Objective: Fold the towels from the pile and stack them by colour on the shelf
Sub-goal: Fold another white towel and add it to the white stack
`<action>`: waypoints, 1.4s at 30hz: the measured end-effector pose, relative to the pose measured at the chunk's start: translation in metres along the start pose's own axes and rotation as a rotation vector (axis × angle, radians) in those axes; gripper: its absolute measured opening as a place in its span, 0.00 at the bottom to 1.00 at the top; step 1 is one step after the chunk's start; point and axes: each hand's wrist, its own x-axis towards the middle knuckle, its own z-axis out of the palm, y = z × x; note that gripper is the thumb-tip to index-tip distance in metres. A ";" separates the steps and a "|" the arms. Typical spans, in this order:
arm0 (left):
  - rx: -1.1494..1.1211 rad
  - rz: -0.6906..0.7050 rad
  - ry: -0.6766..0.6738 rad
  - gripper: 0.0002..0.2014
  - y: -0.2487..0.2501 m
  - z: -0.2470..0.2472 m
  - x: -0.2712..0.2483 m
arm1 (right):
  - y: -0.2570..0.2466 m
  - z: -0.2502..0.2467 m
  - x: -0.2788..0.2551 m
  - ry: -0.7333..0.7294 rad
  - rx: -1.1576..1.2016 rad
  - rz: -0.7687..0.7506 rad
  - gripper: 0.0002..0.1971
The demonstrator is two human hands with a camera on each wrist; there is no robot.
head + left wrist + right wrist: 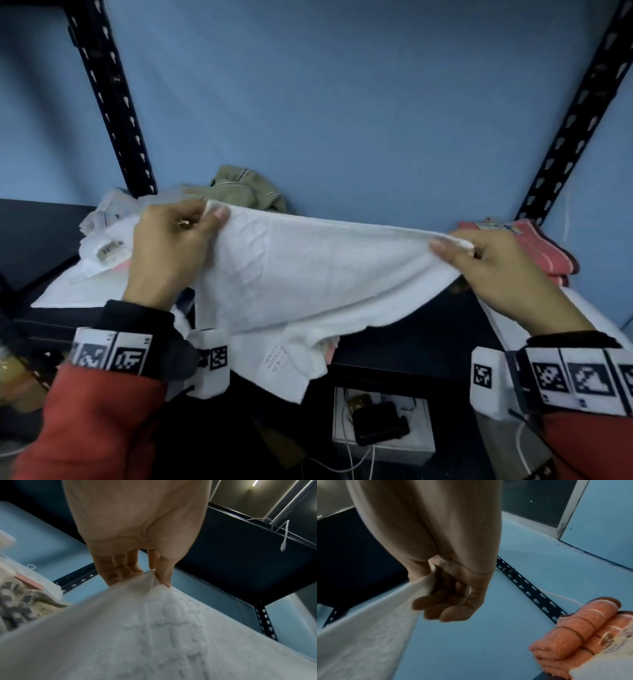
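A white towel hangs stretched between both hands above the dark shelf. My left hand pinches its upper left corner between thumb and fingers; the left wrist view shows that pinch on the towel. At the upper right corner my right hand holds the edge with curled fingers, and in the right wrist view the towel runs out of that hand. The lower edge sags, with a care label showing. Folded pink towels lie stacked at the right.
A pile of unfolded cloths sits at the back left: white pieces with tags and a beige one. Black perforated uprights frame the shelf against a blue wall. A white box with cables stands below.
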 end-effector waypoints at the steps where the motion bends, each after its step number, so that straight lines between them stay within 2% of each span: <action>1: 0.013 -0.027 0.001 0.14 -0.001 0.004 -0.001 | 0.001 -0.002 0.000 0.036 0.038 0.014 0.22; 2: 0.012 -0.039 0.003 0.14 -0.001 0.008 -0.002 | 0.001 -0.004 -0.001 0.074 0.091 0.027 0.22; 4: -0.024 -0.047 -0.006 0.15 0.003 0.015 -0.004 | -0.001 -0.003 0.000 0.186 0.201 0.057 0.15; 6: -0.122 -0.080 -0.026 0.13 0.007 0.021 -0.006 | -0.003 -0.001 0.002 0.380 0.293 0.138 0.06; 8: -0.162 -0.126 -0.065 0.12 0.011 0.032 -0.012 | -0.004 0.006 0.003 0.573 0.349 0.226 0.06; 9: -0.139 -0.134 -0.093 0.13 0.014 0.039 -0.017 | -0.003 0.011 0.004 0.613 0.336 0.238 0.06; 11: -0.103 -0.142 -0.165 0.15 0.018 0.056 -0.028 | -0.005 0.023 0.003 0.570 0.243 0.212 0.06; 15: -0.186 -0.185 -0.333 0.22 0.031 0.079 -0.049 | -0.014 0.047 -0.005 0.318 0.157 0.136 0.10; 18: -0.304 -0.203 -0.467 0.20 0.044 0.087 -0.060 | -0.029 0.058 -0.013 0.169 0.151 0.068 0.09; 20: -0.345 -0.162 -0.537 0.18 0.051 0.091 -0.066 | -0.040 0.065 -0.018 0.089 0.190 0.024 0.07; 24: -0.252 0.044 -0.581 0.16 0.055 0.094 -0.074 | -0.058 0.076 -0.025 0.143 0.321 -0.051 0.08; 28: -0.201 0.112 -0.626 0.19 0.048 0.091 -0.070 | -0.063 0.079 -0.026 0.133 0.368 -0.057 0.01; 30: -0.178 0.122 -0.645 0.22 0.050 0.088 -0.068 | -0.060 0.078 -0.024 0.138 0.381 -0.055 0.04; 31: -0.171 0.126 -0.643 0.21 0.051 0.087 -0.068 | -0.059 0.077 -0.023 0.148 0.391 -0.066 0.05; 33: -0.188 0.134 -0.605 0.14 0.055 0.084 -0.068 | -0.060 0.074 -0.022 0.158 0.418 -0.098 0.06; 37: -0.304 0.120 -0.439 0.08 0.060 0.079 -0.064 | -0.062 0.070 -0.022 0.159 0.474 -0.126 0.06; 41: -0.271 0.142 -0.393 0.05 0.061 0.078 -0.065 | -0.057 0.069 -0.019 0.352 0.492 -0.088 0.06; 42: -0.262 0.142 -0.402 0.05 0.062 0.078 -0.066 | -0.057 0.068 -0.019 0.361 0.498 -0.083 0.05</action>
